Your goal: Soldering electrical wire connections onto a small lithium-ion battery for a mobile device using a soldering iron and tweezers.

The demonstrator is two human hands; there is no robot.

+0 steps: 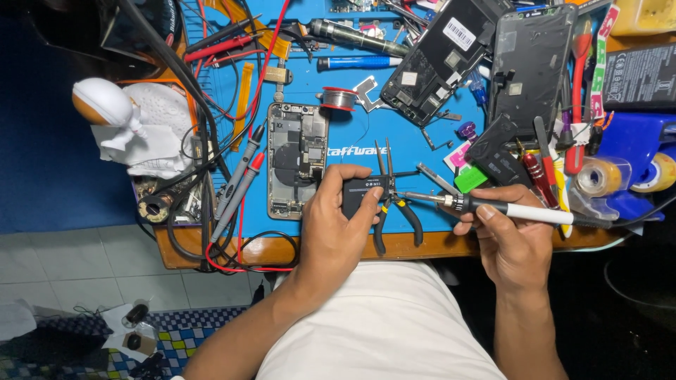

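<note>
While the battery (360,193) was pinned flat by the left hand (338,222), the soldering iron (493,207), pinched in the right hand (508,236), was best steadied from three o'clock.

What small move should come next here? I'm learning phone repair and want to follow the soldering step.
Probably ease the soldering iron tip left onto the black battery edge: the right hand aims it there, just short, while the left hand pins the battery flat.
</note>
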